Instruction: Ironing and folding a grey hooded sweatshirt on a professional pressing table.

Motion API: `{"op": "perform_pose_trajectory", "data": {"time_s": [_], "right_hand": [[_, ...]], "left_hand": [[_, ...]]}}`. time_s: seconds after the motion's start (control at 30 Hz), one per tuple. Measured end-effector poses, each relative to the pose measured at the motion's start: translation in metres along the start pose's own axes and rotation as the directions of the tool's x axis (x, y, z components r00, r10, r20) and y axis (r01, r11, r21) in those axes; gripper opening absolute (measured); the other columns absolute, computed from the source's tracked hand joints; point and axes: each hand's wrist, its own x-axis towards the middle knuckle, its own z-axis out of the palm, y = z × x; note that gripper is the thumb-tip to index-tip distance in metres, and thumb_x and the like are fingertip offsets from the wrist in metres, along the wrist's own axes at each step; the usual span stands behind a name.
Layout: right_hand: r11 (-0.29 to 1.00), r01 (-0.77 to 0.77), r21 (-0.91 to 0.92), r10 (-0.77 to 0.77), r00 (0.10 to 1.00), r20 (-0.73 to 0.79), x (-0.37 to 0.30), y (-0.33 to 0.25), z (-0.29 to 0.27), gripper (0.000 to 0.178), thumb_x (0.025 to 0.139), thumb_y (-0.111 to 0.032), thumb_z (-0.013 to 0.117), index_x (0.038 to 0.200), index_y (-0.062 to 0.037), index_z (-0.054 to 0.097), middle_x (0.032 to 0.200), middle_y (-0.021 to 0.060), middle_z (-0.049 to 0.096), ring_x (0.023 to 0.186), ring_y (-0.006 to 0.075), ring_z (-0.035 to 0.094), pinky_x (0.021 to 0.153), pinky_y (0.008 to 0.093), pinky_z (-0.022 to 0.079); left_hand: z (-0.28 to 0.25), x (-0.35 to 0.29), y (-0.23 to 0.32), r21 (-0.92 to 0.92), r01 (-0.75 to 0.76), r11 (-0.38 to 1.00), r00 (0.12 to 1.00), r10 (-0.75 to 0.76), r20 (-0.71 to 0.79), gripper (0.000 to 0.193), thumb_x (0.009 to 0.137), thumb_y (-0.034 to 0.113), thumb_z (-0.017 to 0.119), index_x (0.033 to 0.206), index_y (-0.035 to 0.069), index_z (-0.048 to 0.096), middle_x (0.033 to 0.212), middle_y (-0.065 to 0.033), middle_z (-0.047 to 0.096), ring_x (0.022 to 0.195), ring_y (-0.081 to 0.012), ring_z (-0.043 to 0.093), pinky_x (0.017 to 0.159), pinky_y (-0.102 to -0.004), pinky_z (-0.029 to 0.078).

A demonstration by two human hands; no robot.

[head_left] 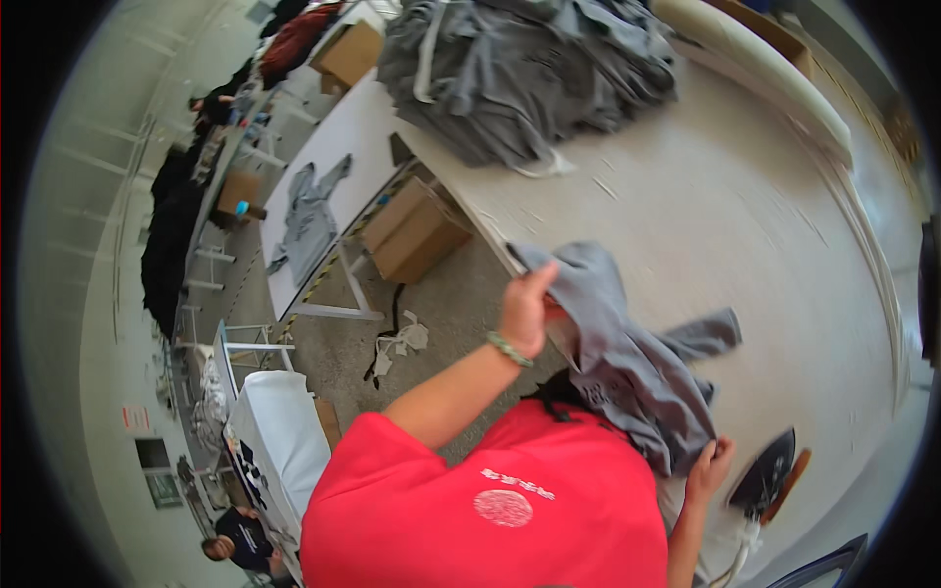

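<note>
A grey long-sleeved garment [637, 367] with dark print hangs between my two hands at the table's near edge. My left hand [526, 312], with a beaded bracelet on its wrist, grips the cloth by its upper left end. Lower down on the right, my right hand [708, 470] pinches the other end of the garment. One sleeve lies out to the right on the pale tabletop [745, 235]. Beside my right hand, a dark iron [765, 475] rests on the table with its cord running toward the lower edge.
A large heap of grey garments [529, 78] lies at the table's far end. A white roll [765, 69] runs along the far right. Another grey garment [309, 220] lies on a white table at left. Cardboard boxes [417, 230] stand below. A person [240, 539] is at lower left.
</note>
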Motion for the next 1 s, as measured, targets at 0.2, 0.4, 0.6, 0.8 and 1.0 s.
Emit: {"op": "perform_pose_trajectory", "data": {"time_s": [0.2,0.4,0.6,0.8,1.0], "right_hand": [[0.922,0.239,-0.304,-0.185,0.963,0.194,0.021,-0.031,0.041,0.027,0.097,-0.017,0.065,0.116,0.0027,0.064,0.101,0.0224,0.07,0.09,0.033,0.066,0.085,0.0423,0.052],[0.981,0.189,-0.044,-0.194,0.951,-0.239,0.124,-0.145,-0.057,0.022,0.1,-0.015,0.069,0.116,0.0009,0.071,0.096,0.0074,0.071,0.088,0.0167,0.063,0.081,0.0315,0.051],[0.985,0.14,0.097,-0.126,0.982,-0.14,0.1,-0.186,-0.108,0.017,0.098,-0.008,0.073,0.113,0.0002,0.071,0.096,-0.0018,0.066,0.09,0.0089,0.058,0.081,0.0254,0.049],[0.994,0.058,-0.096,-0.068,0.992,-0.108,0.053,-0.105,-0.035,0.016,0.099,-0.001,0.065,0.113,0.0031,0.071,0.099,0.0082,0.072,0.093,0.0159,0.068,0.088,0.0286,0.053],[0.969,0.146,-0.201,-0.183,0.966,-0.181,0.074,-0.085,0.027,0.012,0.091,0.002,0.065,0.1,-0.0017,0.072,0.099,0.0149,0.069,0.092,0.0295,0.069,0.084,0.0364,0.055]], "left_hand": [[0.062,0.07,-0.024,0.109,0.088,0.99,0.949,-0.117,0.294,0.026,0.105,0.024,0.063,0.119,0.003,0.069,0.111,-0.0054,0.074,0.095,-0.0192,0.072,0.088,-0.0366,0.059],[0.138,0.145,0.141,-0.294,-0.124,0.948,0.848,0.255,0.465,0.031,0.106,0.037,0.064,0.117,0.008,0.067,0.107,-0.0057,0.074,0.094,-0.0196,0.073,0.081,-0.0405,0.061],[0.048,0.183,0.152,-0.467,0.024,0.884,0.88,0.203,0.429,0.031,0.108,0.029,0.059,0.132,0.009,0.061,0.132,-0.0105,0.069,0.113,-0.0253,0.068,0.101,-0.0503,0.053],[-0.081,0.181,-0.02,-0.101,0.419,0.902,0.904,-0.425,-0.045,0.032,0.106,0.03,0.057,0.131,0.009,0.059,0.131,-0.0096,0.067,0.117,-0.0256,0.065,0.103,-0.0482,0.053],[-0.046,0.201,-0.004,-0.068,0.516,0.854,0.848,-0.499,0.176,0.026,0.104,0.03,0.063,0.114,0.006,0.065,0.101,-0.0157,0.074,0.093,-0.03,0.074,0.083,-0.0489,0.065]]}}
